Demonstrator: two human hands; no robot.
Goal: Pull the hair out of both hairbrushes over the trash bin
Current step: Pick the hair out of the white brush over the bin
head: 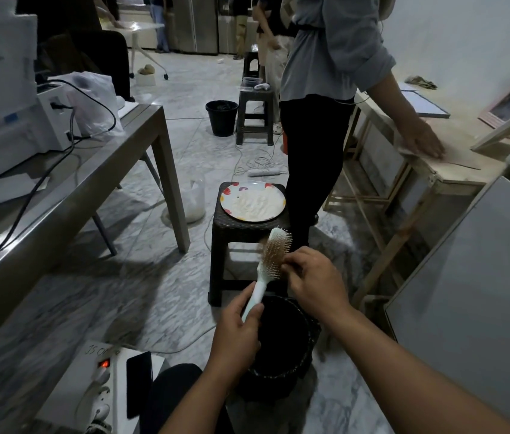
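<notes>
Nearest the camera, the left hand is wrapped round the handle of a pale mint hairbrush, thumb and fingers curled on the lower end of the grip. The brush stands tilted, its long axis running up and away from that hand, leaning a little to the right, with the bristle face turned toward the right hand. That hand sits just beside the bristle pad, its fingertips bent in against the bristles at about mid-pad, apparently pinching at the tangle of light brown hair caught there; whether a tuft is already gripped I cannot tell.

Directly beneath both hands is the black trash bin, its open mouth under the handle and the lower part of the brush head, so loosened hair should drop inside. The pull, as I judge it, wants to go outward along the bristles, away from the pad and toward the right, while the left hand steadies the handle against it. Only one brush is in sight; the second does not show.

Just beyond the bin stands a dark stool carrying a round plate with pale powder spread on it. Farther off, a person stands by a wooden bench at the right.
</notes>
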